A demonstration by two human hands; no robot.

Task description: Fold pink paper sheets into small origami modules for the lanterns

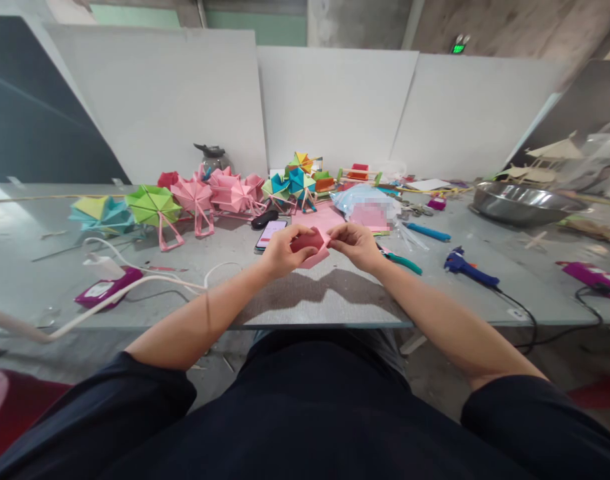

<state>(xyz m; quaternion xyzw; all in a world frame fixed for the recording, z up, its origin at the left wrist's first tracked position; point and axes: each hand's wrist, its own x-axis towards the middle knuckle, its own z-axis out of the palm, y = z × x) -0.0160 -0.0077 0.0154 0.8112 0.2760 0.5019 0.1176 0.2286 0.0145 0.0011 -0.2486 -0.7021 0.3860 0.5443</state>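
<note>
A grey, faintly streaked counter [265, 310] with a straight near edge is being lit from above, and soft shadows of both arms are being cast across its near middle. The far side is being closed off by smooth, matte white panels [335, 100], with a dark panel [39, 120] being seen at the left and rough concrete [362, 23] being shown above, where a green sign [458, 49] is being lit at the right. Over the near middle of the counter, a pink folded paper [312, 259], thin, matte and sharply creased into an open, angular pocket, is being held between both hands. Its left side is being pinched between the thumb and fingers of the left hand [297, 250], while its right corner is being pinched by the fingertips of the right hand [335, 238]. At the far left, crisp, faceted pink paper shapes [235, 193] and a pleated green paper shape [152, 205] are being kept in a row. Flat pink sheets [317, 217] are being partly covered by a crinkled, translucent plastic bag [362, 200] beyond the hands. To the right, a blue glue gun [469, 268] is being supported on its side, and light is being reflected by a round, shiny metal bowl [522, 203] farther off.
</note>
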